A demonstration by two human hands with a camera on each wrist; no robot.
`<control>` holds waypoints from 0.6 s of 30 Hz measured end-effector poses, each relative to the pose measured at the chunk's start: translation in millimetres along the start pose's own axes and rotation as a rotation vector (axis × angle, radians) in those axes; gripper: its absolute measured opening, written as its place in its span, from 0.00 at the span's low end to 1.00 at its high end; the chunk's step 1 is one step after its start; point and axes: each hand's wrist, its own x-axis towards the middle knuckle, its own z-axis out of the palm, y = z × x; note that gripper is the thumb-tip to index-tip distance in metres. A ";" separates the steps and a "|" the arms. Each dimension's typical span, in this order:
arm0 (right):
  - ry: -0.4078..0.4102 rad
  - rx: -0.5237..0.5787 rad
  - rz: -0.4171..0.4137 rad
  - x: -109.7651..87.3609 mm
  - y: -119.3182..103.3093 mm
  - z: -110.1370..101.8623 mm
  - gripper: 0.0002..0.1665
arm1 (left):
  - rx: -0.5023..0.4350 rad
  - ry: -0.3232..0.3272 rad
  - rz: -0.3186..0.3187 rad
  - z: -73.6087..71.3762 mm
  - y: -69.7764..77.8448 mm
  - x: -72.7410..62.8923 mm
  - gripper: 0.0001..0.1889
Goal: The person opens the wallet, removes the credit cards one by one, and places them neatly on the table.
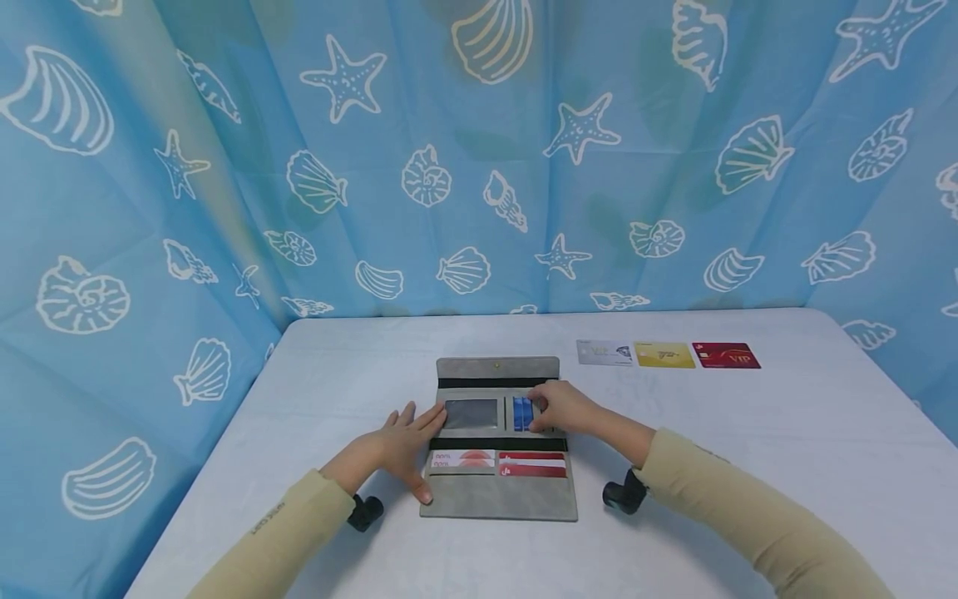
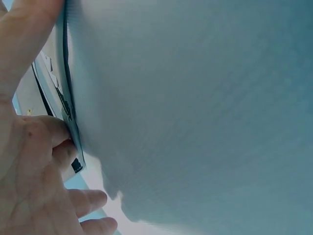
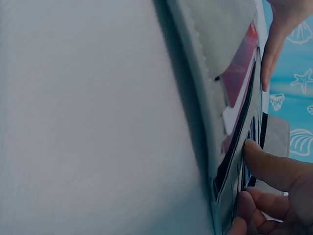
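A grey wallet [image 1: 500, 499] lies unfolded on the white table, its flap with a snap at the far end. My left hand [image 1: 400, 449] rests along its left edge with fingers spread; in the left wrist view the same hand [image 2: 29, 161] touches the wallet's edge. At the middle panel's right side, my right hand [image 1: 569, 408] pinches a blue card [image 1: 522, 413] in a slot. In the right wrist view, the right thumb [image 3: 274, 169] lies over that slot, partly hiding the card. Red cards [image 1: 533, 471] and a white-and-orange card [image 1: 462, 459] sit in the lower pockets.
Beyond the wallet to the right lie a silver card [image 1: 604, 353], a gold card [image 1: 664, 355] and a dark red card [image 1: 726, 356] in a row. A clear window [image 1: 471, 413] is left of the blue card. A blue curtain with shells hangs behind the table [image 1: 674, 466].
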 end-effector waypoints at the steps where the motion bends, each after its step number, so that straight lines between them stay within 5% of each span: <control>1: 0.007 0.020 0.022 0.7 -1.1 0.7 0.26 | 0.000 -0.002 -0.002 -0.1 0.0 0.1 0.64; 10: 0.116 0.211 0.135 6.5 -5.6 5.5 0.07 | 0.016 -0.003 -0.003 -1.0 -0.3 -1.6 0.64; 18: 0.095 0.317 0.246 9.7 -5.9 3.9 0.06 | 0.014 -0.006 0.002 -2.4 0.6 -1.0 0.64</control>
